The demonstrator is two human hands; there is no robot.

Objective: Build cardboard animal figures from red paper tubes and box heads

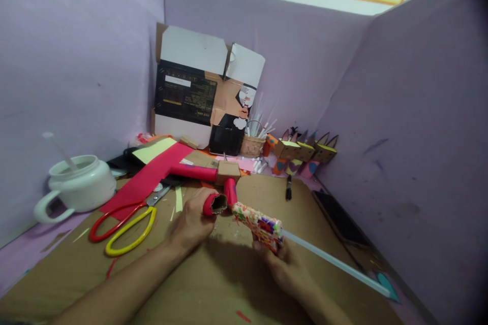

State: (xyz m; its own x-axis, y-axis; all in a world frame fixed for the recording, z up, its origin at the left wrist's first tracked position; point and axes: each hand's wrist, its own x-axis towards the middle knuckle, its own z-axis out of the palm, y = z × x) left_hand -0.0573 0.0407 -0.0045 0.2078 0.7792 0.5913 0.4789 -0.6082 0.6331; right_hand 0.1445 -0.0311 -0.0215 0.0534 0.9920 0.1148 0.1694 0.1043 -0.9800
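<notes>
My left hand [192, 221] is closed round a short cardboard tube wrapped in red paper [214, 204], its open end facing me. My right hand [284, 264] grips a glue gun covered in flowered paper [259, 223], whose nozzle touches the tube's rim. A clear glue stick [335, 263] juts out of the gun's back toward the right. Just behind the tube lies a second red roll [230, 190] next to a small cardboard box [227, 171].
Red and yellow scissors [127, 218] lie left of my hands on the brown cardboard mat [213, 284]. A sheet of red paper [150, 175], a white teapot [76, 188], a black marker [288, 188], a dark phone [337, 218], a basket [252, 144] and paper crafts [305, 152] stand around.
</notes>
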